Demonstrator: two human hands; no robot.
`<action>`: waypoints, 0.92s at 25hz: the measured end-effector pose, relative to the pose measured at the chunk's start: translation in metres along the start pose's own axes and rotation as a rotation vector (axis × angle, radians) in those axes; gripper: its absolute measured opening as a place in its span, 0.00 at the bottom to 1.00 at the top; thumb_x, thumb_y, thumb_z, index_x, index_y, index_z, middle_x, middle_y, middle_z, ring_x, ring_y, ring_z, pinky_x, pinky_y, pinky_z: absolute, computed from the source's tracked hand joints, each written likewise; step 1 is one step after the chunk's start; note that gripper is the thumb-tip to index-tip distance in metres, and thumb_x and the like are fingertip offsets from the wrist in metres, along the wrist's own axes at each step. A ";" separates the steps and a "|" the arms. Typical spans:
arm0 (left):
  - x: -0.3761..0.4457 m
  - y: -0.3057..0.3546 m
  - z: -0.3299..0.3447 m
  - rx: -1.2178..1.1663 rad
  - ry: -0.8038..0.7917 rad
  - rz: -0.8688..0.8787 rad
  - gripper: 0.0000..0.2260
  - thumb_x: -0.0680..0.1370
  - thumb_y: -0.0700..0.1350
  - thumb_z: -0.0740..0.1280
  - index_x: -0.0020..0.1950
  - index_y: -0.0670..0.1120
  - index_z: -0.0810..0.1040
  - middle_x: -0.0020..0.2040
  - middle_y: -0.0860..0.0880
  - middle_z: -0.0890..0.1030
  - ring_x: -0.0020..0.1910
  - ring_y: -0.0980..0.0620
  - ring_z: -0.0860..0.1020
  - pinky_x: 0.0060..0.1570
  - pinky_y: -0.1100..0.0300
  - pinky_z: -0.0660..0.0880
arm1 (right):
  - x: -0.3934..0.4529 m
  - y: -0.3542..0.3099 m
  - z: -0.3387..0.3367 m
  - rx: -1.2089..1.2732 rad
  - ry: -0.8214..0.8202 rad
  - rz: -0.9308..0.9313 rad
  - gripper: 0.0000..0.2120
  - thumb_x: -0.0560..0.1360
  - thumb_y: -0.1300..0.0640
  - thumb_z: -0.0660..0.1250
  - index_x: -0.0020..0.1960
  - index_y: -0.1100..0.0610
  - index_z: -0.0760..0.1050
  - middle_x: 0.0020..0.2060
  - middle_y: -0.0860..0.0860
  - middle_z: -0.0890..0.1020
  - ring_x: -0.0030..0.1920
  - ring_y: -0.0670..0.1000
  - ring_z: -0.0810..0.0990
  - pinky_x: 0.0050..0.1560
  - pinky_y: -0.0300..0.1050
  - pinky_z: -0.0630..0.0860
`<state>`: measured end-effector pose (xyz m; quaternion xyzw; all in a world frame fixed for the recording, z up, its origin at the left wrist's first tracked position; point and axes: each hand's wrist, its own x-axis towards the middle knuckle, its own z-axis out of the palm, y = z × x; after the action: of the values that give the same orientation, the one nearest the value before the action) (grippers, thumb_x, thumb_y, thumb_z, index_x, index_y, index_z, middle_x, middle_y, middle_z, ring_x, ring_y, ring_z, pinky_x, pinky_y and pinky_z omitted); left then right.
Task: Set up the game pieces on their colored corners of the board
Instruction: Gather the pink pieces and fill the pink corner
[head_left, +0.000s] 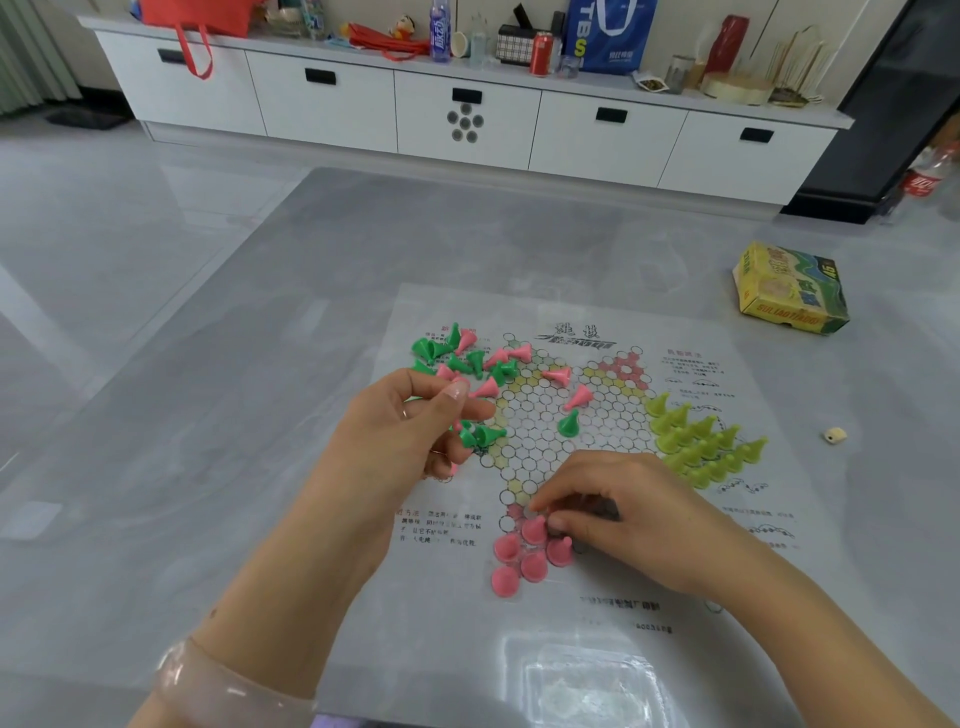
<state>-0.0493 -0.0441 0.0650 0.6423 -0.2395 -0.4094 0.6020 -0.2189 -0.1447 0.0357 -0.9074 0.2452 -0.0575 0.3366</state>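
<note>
A paper checkers board (571, 447) lies on the grey table. Several pink cone pieces (524, 556) stand on its near pink corner. My right hand (618, 514) rests over that corner, fingertips pinched at a pink piece (535, 527). Yellow-green pieces (701, 441) stand in rows on the right corner. A loose heap of green and pink pieces (467, 358) lies at the board's upper left. My left hand (415, 431) hovers beside it, curled around several pink and green pieces (480, 434). Single pink pieces (558, 374) and one green piece (569, 423) sit mid-board.
A yellow-green game box (789, 296) lies at the table's far right, with a small pale die (835, 435) nearer. A clear plastic tray (587, 680) sits at the front edge. White drawers with clutter on top stand beyond the table.
</note>
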 end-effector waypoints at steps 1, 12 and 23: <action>0.000 0.000 0.000 -0.004 0.000 -0.002 0.06 0.77 0.43 0.63 0.41 0.44 0.74 0.39 0.50 0.85 0.23 0.58 0.71 0.25 0.67 0.69 | 0.000 0.000 0.001 -0.004 0.003 -0.006 0.08 0.72 0.57 0.68 0.49 0.48 0.80 0.43 0.41 0.80 0.47 0.41 0.77 0.47 0.33 0.73; 0.000 -0.001 -0.001 -0.017 -0.014 -0.010 0.08 0.77 0.44 0.63 0.39 0.45 0.72 0.41 0.47 0.85 0.23 0.57 0.70 0.25 0.66 0.68 | 0.001 0.001 0.004 -0.019 -0.001 -0.045 0.06 0.71 0.58 0.69 0.46 0.48 0.81 0.42 0.41 0.80 0.46 0.40 0.77 0.45 0.31 0.72; 0.003 -0.004 -0.002 0.021 0.003 -0.033 0.09 0.73 0.45 0.67 0.33 0.46 0.76 0.31 0.51 0.76 0.29 0.55 0.70 0.37 0.61 0.70 | 0.001 -0.002 0.000 0.029 0.093 0.005 0.08 0.72 0.58 0.68 0.48 0.47 0.80 0.41 0.37 0.79 0.46 0.40 0.77 0.45 0.29 0.71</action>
<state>-0.0467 -0.0444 0.0599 0.6531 -0.2325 -0.4156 0.5887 -0.2175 -0.1436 0.0369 -0.8982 0.2619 -0.1024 0.3378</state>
